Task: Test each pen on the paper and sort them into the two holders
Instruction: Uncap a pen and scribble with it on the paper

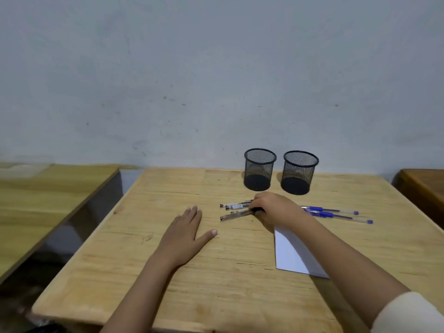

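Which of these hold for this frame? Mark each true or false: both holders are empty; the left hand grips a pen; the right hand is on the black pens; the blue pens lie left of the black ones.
1. Both mesh holders are empty: true.
2. The left hand grips a pen: false, it lies flat and open on the table.
3. The right hand is on the black pens: true.
4. The blue pens lie left of the black ones: false, they lie right.

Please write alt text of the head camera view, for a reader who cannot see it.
A person's right hand closes on a black pen among black pens and blue pens on a wooden table; the left hand lies flat. Two empty mesh holders stand behind, white paper under the right forearm.
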{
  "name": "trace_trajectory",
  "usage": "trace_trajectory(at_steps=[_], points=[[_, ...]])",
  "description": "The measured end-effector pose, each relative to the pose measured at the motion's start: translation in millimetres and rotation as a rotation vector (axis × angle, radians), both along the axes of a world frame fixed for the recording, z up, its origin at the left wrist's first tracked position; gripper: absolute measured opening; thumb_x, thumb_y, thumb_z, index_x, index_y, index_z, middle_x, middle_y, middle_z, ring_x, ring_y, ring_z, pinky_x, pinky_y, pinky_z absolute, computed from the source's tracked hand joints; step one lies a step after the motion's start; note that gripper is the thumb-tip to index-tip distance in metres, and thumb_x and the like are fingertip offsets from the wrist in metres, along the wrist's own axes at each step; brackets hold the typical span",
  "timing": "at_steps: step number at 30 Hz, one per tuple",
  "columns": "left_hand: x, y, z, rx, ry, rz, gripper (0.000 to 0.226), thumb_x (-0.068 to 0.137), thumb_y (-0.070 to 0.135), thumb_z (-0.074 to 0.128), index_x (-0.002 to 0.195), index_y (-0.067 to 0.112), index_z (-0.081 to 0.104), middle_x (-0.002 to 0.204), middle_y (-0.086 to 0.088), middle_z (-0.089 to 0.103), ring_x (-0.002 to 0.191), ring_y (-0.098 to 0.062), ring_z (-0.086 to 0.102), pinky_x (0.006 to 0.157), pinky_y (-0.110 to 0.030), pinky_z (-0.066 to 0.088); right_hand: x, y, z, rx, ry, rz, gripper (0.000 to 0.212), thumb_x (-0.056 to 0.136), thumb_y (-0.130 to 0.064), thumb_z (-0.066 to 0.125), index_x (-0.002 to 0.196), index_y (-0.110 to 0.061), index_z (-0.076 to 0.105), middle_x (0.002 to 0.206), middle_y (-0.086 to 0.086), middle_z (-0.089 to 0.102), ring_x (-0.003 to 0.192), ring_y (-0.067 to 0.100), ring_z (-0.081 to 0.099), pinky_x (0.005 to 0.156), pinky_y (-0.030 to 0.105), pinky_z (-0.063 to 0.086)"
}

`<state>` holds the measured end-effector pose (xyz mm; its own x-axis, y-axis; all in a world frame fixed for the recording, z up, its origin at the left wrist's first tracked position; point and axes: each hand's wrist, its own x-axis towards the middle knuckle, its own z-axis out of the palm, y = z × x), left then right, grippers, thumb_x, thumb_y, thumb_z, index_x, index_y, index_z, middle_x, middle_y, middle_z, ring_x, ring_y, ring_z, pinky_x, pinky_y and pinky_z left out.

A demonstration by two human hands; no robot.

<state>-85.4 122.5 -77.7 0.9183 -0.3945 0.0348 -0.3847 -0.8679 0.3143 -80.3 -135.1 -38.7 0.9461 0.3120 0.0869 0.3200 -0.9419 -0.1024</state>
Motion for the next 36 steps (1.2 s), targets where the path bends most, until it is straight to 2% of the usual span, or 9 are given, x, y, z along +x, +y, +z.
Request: trace_trajectory(at_steps=[4, 8, 10, 15, 25, 28, 32, 34, 36], points=[[0, 1, 0, -0.027, 0.032, -0.008, 0.124, 0.054, 0.091, -0.004, 0.150, 0.014, 0.012, 0.159, -0.002, 0.002, 0.146, -0.014, -0.001, 0.118, -0.032, 0.002, -3, 3, 6, 0.322, -0.084, -0.062, 0.019, 0.082, -0.013, 0.061, 0.099, -0.017, 0.071, 0.095, 0.002, 0.067, 0.090, 0.020, 0.060, 0.078, 0.037, 0.050], [-1, -3, 2, -0.076, 0.067, -0.003, 0.085, 0.086, 0.067, 0.032, 0.149, 0.012, 0.016, 0.159, -0.003, 0.004, 0.147, -0.016, 0.001, 0.117, -0.030, 0.002, -11, 16, 20, 0.889, -0.165, -0.251, 0.021, 0.075, -0.003, 0.073, 0.095, -0.008, 0.072, 0.087, 0.000, 0.069, 0.077, 0.005, 0.062, 0.071, 0.002, 0.044], [-2, -6, 0, -0.093, 0.052, 0.004, 0.075, 0.092, 0.056, 0.037, 0.149, 0.012, 0.017, 0.159, -0.005, 0.005, 0.147, -0.016, 0.002, 0.117, -0.030, 0.003, -14, 20, 18, 0.833, -0.130, -0.253, 0.019, 0.075, -0.003, 0.073, 0.093, -0.007, 0.072, 0.086, 0.003, 0.071, 0.078, 0.009, 0.063, 0.068, 0.002, 0.043], [-5, -9, 2, -0.074, 0.044, 0.015, 0.072, 0.093, 0.056, 0.035, 0.148, 0.013, 0.018, 0.159, -0.004, 0.006, 0.147, -0.016, 0.003, 0.118, -0.031, 0.007, -10, 21, 5, 0.553, -0.034, -0.240, 0.018, 0.080, -0.009, 0.067, 0.094, -0.017, 0.073, 0.091, 0.000, 0.070, 0.089, 0.015, 0.061, 0.083, 0.032, 0.051], [-5, -7, 10, -0.110, 0.120, 0.015, 0.065, 0.093, 0.051, 0.042, 0.143, 0.012, 0.029, 0.158, -0.005, 0.012, 0.146, -0.019, 0.007, 0.117, -0.034, 0.011, -18, 28, 16, 0.983, -0.098, -0.300, 0.016, 0.076, 0.001, 0.071, 0.091, -0.006, 0.070, 0.080, 0.001, 0.068, 0.070, 0.002, 0.063, 0.067, 0.008, 0.047], [-1, -8, 17, -0.287, 0.184, 0.022, 0.035, 0.091, 0.047, 0.048, 0.111, 0.018, 0.050, 0.140, -0.007, 0.043, 0.134, -0.028, 0.035, 0.101, -0.035, 0.036, -24, 33, 24, 1.240, -0.038, -0.275, 0.020, 0.076, 0.008, 0.068, 0.094, 0.001, 0.063, 0.072, 0.000, 0.067, 0.075, 0.008, 0.066, 0.067, 0.012, 0.053], [-10, -27, 40, -0.645, 0.185, 0.028, 0.053, 0.093, 0.038, 0.051, 0.139, 0.015, 0.040, 0.140, 0.005, 0.040, 0.130, -0.010, 0.036, 0.095, -0.012, 0.033, -33, 39, 33, 1.530, 0.008, -0.263, 0.021, 0.077, 0.009, 0.067, 0.089, -0.002, 0.056, 0.080, 0.005, 0.066, 0.090, 0.026, 0.067, 0.077, 0.024, 0.057], [-12, -40, 51, -0.761, 0.116, -0.002, 0.043, 0.093, 0.034, 0.053, 0.132, 0.015, 0.050, 0.137, 0.001, 0.050, 0.121, -0.008, 0.046, 0.092, -0.012, 0.037, -36, 40, 36, 1.659, 0.054, -0.225, 0.019, 0.078, 0.009, 0.065, 0.086, -0.004, 0.054, 0.084, 0.009, 0.065, 0.090, 0.026, 0.068, 0.079, 0.027, 0.058], [-14, -50, 58, -0.904, 0.118, -0.038, 0.028, 0.092, 0.027, 0.057, 0.117, 0.017, 0.060, 0.118, 0.001, 0.063, 0.105, -0.008, 0.057, 0.075, -0.007, 0.045, -39, 40, 39, 1.733, 0.075, -0.190, 0.019, 0.078, 0.011, 0.064, 0.086, -0.004, 0.055, 0.082, 0.009, 0.067, 0.083, 0.020, 0.070, 0.076, 0.025, 0.057]])
